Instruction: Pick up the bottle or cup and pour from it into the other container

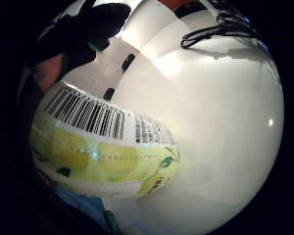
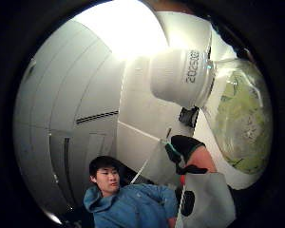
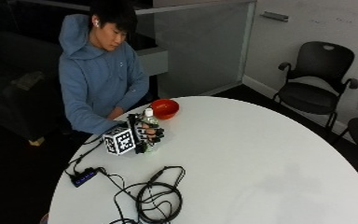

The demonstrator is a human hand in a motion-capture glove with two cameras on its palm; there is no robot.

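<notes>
- bottle (image 3: 148, 130): small clear plastic one, white cap (image 2: 178, 76) on, green-yellow label (image 1: 105, 156) with barcode. Stands upright on the white round table (image 3: 259, 158), near the person's edge.
- Handling, my read: thin plastic, so light, and the wall will likely flex if squeezed. Smooth label film could be slippery. How much liquid is inside, can't tell from these views, so weight shift on tilt is unknown.
- Cap looks seated on the neck. Judgement: it has to come off before anything pours.
- right hand (image 3: 147, 134): black glove, fingers curled round the bottle's mid-body over the label. Thumb-side palm view shows the cap and shoulder close, little-finger-side view shows the label filling the near field, which fits a wrap at label height.
- Grip point: mid-body is sensible, stiffest part is near the shoulder and base; holding low-to-mid keeps the neck free for tilting.
- Can't tell if the base is on the table or just lifted.
- red bowl (image 3: 165, 108): the likely receiving container, just beyond the bottle on the table, near but apart from it. Open top, shallow, wide target.
- Bare hand: low by the table edge beside the bottle, mostly hidden.
- Risk: a soft bottle squeezed while uncapped could spurt.
- cables (image 3: 157, 193): coiled on the table, well apart from the bottle, on the side away from the bowl.
</notes>
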